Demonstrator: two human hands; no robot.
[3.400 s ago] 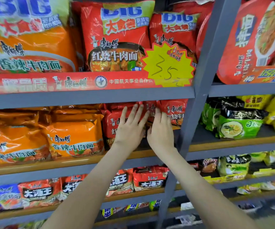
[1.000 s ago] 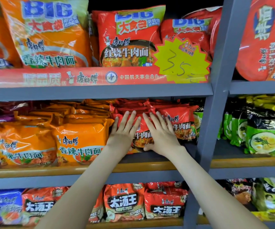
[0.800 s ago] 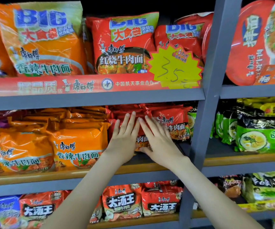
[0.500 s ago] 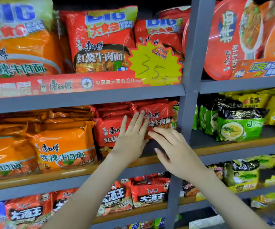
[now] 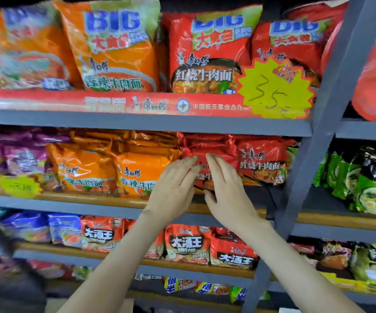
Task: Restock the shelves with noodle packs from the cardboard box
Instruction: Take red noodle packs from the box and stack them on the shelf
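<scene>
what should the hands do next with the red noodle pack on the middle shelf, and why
Probably press the red pack back, level with the neighbouring pack on its right, then let go. Left hand and right hand both lie flat-fingered on its front, and it seems to stand slightly forward.

Bright, even light. Glare streaks the glossy red plastic noodle packs (image 5: 209, 53) left of the leaning, lens-bent grey metal shelf upright (image 5: 340, 75); farther left of it, packs blur.

Red noodle packs (image 5: 261, 161) beside orange packs (image 5: 142, 172) — yellow starburst tag (image 5: 275, 89), grey shelf frame (image 5: 331, 82).
</scene>
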